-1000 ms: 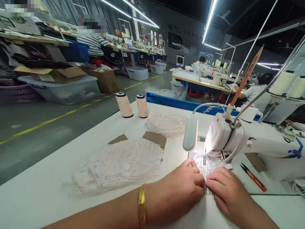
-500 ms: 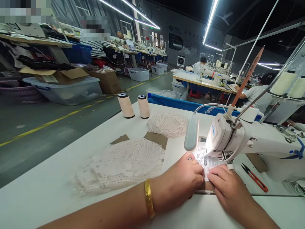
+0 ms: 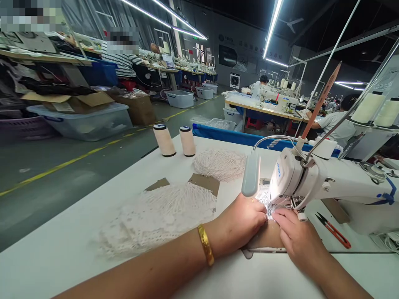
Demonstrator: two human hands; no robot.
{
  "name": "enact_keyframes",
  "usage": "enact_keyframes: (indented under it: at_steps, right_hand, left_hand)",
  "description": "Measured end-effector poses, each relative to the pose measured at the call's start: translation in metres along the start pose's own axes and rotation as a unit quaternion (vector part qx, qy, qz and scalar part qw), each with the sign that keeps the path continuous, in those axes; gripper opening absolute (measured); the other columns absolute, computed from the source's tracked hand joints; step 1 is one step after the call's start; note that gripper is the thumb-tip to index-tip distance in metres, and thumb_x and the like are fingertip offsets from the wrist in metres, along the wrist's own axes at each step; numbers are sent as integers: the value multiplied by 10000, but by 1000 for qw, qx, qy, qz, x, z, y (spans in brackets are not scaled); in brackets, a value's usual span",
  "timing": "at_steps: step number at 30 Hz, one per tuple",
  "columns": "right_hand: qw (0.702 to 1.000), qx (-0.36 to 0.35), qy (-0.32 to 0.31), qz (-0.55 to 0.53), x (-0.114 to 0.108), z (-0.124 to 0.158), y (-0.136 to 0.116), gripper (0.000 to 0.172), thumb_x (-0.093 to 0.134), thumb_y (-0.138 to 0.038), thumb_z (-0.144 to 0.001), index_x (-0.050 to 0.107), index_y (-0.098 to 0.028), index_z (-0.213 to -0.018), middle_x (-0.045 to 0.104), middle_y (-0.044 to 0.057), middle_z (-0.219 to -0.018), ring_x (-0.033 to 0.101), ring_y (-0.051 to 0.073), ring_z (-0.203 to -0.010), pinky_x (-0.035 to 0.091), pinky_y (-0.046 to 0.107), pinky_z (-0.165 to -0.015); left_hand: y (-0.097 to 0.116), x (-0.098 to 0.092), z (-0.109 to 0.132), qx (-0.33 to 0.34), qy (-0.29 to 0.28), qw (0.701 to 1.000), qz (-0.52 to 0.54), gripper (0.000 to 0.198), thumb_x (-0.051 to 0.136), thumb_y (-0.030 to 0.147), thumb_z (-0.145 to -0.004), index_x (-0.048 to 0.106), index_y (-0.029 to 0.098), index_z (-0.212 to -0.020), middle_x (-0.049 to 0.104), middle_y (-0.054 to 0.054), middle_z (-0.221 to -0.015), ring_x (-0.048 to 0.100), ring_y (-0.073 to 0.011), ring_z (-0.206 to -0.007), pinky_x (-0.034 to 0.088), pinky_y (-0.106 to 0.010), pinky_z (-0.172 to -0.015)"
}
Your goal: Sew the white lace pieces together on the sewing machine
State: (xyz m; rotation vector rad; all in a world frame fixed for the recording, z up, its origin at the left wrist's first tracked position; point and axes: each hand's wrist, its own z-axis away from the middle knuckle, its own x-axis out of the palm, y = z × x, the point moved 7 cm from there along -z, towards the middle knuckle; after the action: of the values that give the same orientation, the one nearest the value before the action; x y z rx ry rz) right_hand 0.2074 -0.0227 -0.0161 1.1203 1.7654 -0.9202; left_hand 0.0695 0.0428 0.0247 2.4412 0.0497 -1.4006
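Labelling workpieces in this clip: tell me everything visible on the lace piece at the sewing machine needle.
The lace piece is small, white, openwork fabric, brightly lit. It lies flat under the head of the sewing machine, mostly hidden by it and the hands. The left hand presses its near left edge; the right hand presses its near right edge. Full outline cannot be told.
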Motion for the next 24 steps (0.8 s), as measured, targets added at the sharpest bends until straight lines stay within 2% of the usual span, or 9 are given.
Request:
enact_keyframes:
  at_steps: [4, 8, 12, 16, 18, 20, 22, 24]
  right_hand:
    - [1000, 25, -1, 15, 2, 0, 3, 589, 490, -41, -866, 647, -238, -1398, 725, 116, -1279, 665, 305, -1172, 625, 419, -897]
    - [1000, 25, 9, 16, 0, 0, 1, 580, 462, -59, -905, 621, -233, -1435, 723, 129, -1286, 689, 293, -1123, 624, 416, -888]
    - [999, 6, 26, 18, -6, -1, -5, 540, 436, -50, -915, 620, -200, -1400, 724, 145, -1274, 704, 294, -1041, 621, 429, -832]
    - [999, -21, 49, 4, -13, -2, -12, 450, 419, -44, -940, 647, -184, -1302, 734, 144, -1219, 700, 285, -981, 606, 402, -743]
    - [997, -38, 61, -13, -17, -2, -16, 434, 423, -29, -937, 646, -197, -1268, 738, 130, -1186, 694, 280, -981, 592, 382, -705]
    - [994, -65, 74, -44, -21, -3, -24, 426, 425, -15, -947, 626, -209, -1268, 737, 109, -1145, 682, 269, -993, 591, 382, -739]
    - [988, -94, 85, -85, -25, -5, -33, 412, 440, -26, -977, 591, -213, -1311, 726, 99, -1146, 663, 261, -1039, 590, 401, -840]
    - [982, -114, 86, -120, -26, -7, -42, 416, 462, -54, -1001, 548, -209, -1377, 705, 105, -1217, 637, 262, -1123, 566, 427, -949]
  left_hand:
    - [-4, 1, -1, 7, 8, 1000, -26, 324, 465, 167, -1028, 760, 191, -896, 708, -50, -847, 621, -192, -796, 471, -350, -878]
    - [-7, 1, 1, -7, -2, 1000, -28, 284, 469, 187, -1038, 739, 193, -950, 707, -61, -928, 645, -208, -858, 484, -341, -850]
    - [-11, -4, 3, -39, -7, 998, -44, 167, 541, 199, -1004, 693, 187, -1074, 696, -94, -1093, 656, -243, -974, 513, -358, -875]
    - [-11, -8, 4, -86, -42, 992, -85, 205, 660, 285, -971, 637, 182, -1147, 683, -125, -1221, 648, -299, -1095, 517, -441, -962]
    - [-8, -10, 5, -108, -67, 986, -110, 189, 667, 325, -977, 649, 169, -1084, 704, -127, -1126, 664, -309, -1029, 525, -447, -906]
    - [-4, -15, 4, -118, -84, 982, -123, 183, 610, 323, -1009, 662, 166, -932, 705, -101, -936, 669, -276, -854, 517, -408, -803]
    - [-2, -23, 3, -126, -75, 983, -115, 286, 527, 267, -1032, 632, 173, -784, 653, -59, -755, 608, -218, -673, 475, -352, -693]
    - [-2, -34, 1, -122, -42, 987, -93, 293, 490, 190, -1007, 608, 181, -740, 605, -30, -689, 544, -180, -595, 432, -313, -628]
